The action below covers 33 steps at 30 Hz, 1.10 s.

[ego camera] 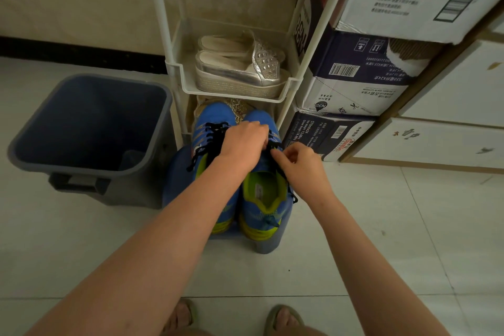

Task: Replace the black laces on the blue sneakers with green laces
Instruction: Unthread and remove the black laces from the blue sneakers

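Black laces (211,133) were threaded in both blue sneakers (218,114), so we were at step one: unlacing, nothing swapped yet.

- Sneakers sat side by side on a blue stool (176,174), toes over its far edge toward the white rack (163,22), heels at the near edge. Stool stood on the floor between the grey bin (81,168) and the stacked cartons (354,82).
- Work was on the right-side shoe. Left-side shoe's lace lay loose, ends untied and trailing toward the stool's left edge.
- Left hand (242,144): over the right-side shoe's upper eyelets, fingers curled down. Fingertips were hidden under the knuckles, so I couldn't tell whether they pinched lace or just pinned the tongue.
- Right hand (302,165): just beside it, thumb and forefinger closed on a strand of black lace at the shoe's right eyelet row.
- Green laces: none I could identify in view. Something greenish sat bagged on the rack's top tray, too cropped to call.

Judgement on the next move: pull the pinched strand out of its eyelet, then work row by row down toward the toe while the other hand keeps the shoe from sliding off the stool. Same again on the left-side shoe. Green laces need locating before any rethreading.
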### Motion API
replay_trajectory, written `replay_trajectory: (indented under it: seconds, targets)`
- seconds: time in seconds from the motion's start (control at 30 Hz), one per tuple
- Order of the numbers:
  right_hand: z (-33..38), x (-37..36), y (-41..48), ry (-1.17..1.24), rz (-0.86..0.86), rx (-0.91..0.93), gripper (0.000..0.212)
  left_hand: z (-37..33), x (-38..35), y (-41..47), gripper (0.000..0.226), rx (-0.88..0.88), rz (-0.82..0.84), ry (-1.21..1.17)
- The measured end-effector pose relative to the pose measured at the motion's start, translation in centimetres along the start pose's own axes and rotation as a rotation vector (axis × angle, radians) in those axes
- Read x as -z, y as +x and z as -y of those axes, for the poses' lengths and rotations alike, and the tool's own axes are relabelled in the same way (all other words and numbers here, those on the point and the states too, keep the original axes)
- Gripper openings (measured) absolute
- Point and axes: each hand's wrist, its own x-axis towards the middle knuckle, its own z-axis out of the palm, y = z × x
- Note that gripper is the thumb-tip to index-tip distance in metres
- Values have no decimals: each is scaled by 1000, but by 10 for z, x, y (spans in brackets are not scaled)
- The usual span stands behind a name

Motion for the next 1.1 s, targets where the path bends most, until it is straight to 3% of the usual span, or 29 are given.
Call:
replay_trajectory:
  seconds: [0.1,0.3,0.5,0.6,0.67,0.8,0.87,0.93,1.03,1.1]
  targets:
    - [-2,0,-2,25,-16,23,30,3,-6,1,17,111,-12,-200]
    - [-6,-4,-1,74,-49,-7,28,6,-11,-5,9,373,-221,-648]
    - [-2,-4,-2,-41,-24,42,22,8,-7,0,29,214,14,-535]
    - [1,-6,-3,-230,-63,105,23,10,-8,0,23,144,39,-449]
    - [4,-4,-2,-222,-124,119,15,12,-8,-1,22,109,31,-445]
    - [-3,2,17,282,-98,-169,24,12,-10,-2,21,100,34,-466]
    - [-10,2,26,242,-14,-295,31,13,-13,-1,22,129,38,-425]
    - [-14,-1,28,102,-9,-286,29,14,-15,3,29,154,58,-380]
    - [-8,1,19,87,-174,-85,25,14,-10,5,33,285,-49,-656]
    - [0,2,13,99,-68,-45,26,14,-4,8,35,413,-115,-948]
